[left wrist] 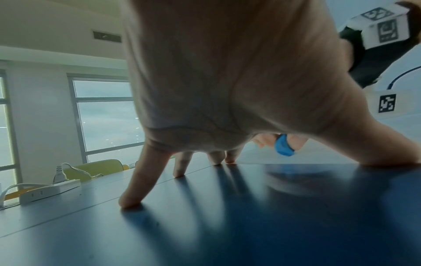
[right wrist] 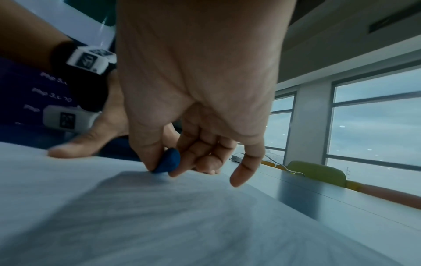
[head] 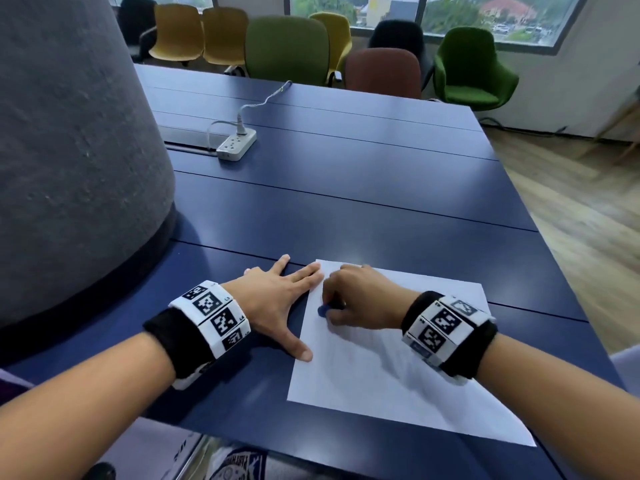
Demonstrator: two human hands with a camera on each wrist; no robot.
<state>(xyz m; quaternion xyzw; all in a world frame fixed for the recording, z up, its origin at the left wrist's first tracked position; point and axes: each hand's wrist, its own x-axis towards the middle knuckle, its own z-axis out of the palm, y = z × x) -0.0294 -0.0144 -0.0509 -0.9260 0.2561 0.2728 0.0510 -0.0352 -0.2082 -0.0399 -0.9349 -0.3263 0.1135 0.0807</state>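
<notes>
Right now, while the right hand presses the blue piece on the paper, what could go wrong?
1. The left hand pins the paper only at its left edge, so a hard stroke with the blue piece might wrinkle or tear the sheet.
2. The right hand pinches the blue piece between thumb and forefinger alone; it may slip out onto the table.

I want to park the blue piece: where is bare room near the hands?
Bare table between the power strip and the sheet's far edge; the sheet's near half too. Crowded at its far-left corner: left hand beside right hand pinching the blue piece.
</notes>
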